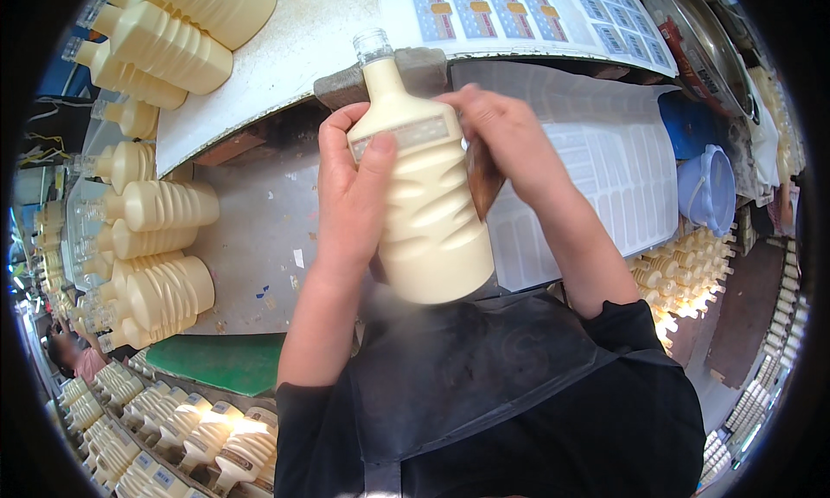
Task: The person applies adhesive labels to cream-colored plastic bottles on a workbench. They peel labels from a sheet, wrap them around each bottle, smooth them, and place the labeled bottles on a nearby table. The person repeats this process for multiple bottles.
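A cream-coloured bottle (437, 213) with wavy grooves and a clear threaded neck lies in front of me. Its neck points away and rests by a grey padded block (422, 66). My left hand (354, 174) is closed round the bottle's left side, the thumb pressing on top near a pale label strip (424, 133). On the other side, my right hand (501, 135), slightly blurred, is closed with its fingertips at the bottle's right shoulder. Beneath it a brown flat piece (484, 180) sticks out from the hand along the bottle; its kind I cannot make out.
Label sheets (484, 12) lie on the white board ahead. A translucent backing sheet (588, 178) spreads to the right, beside a blue bucket (707, 189). Similar cream bottles (173, 204) are stacked at the left; more stand lower left, near a green mat (216, 362).
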Available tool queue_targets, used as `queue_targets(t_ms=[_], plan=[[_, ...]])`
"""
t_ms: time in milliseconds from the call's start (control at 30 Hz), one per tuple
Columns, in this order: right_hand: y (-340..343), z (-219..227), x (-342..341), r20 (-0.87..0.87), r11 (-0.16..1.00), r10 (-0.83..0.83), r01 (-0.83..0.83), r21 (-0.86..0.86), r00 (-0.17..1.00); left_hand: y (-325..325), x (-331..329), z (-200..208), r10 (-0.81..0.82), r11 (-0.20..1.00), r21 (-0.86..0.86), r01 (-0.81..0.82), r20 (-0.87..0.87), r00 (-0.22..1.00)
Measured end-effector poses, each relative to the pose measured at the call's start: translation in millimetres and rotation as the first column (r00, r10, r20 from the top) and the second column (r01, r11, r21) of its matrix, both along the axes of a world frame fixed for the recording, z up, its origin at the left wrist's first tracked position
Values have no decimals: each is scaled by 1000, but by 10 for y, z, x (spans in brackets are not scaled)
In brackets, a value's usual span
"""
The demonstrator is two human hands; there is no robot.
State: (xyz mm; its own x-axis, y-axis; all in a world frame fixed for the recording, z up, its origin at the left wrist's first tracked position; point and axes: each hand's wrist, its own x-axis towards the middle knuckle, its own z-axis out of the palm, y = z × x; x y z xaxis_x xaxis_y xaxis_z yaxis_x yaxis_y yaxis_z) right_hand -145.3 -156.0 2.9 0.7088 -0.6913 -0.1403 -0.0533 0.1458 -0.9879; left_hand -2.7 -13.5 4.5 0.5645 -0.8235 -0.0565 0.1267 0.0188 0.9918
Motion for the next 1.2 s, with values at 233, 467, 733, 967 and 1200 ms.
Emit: queue_targets(t_ms=[233,467,733,967,1200], plan=[[101,248,-173,161,983,-185,180,46,969,-4,-40,40,10,999,-50,-14,-78,997],[316,195,-140,-52,928,-323,306,-213,945,26,3,-34,-24,996,-88,4,-228,973],[334,341,-165,9,934,-254,248,-259,967,14,-37,10,-49,990,-141,-10,-412,910],[427,613,140,-124,718,-244,94,-690,962,71,-114,188,-126,976,-214,36,-424,897],[663,831,418,-316,425,-191,-212,-880,929,95,-131,217,-107,978,-206,29,-378,919]])
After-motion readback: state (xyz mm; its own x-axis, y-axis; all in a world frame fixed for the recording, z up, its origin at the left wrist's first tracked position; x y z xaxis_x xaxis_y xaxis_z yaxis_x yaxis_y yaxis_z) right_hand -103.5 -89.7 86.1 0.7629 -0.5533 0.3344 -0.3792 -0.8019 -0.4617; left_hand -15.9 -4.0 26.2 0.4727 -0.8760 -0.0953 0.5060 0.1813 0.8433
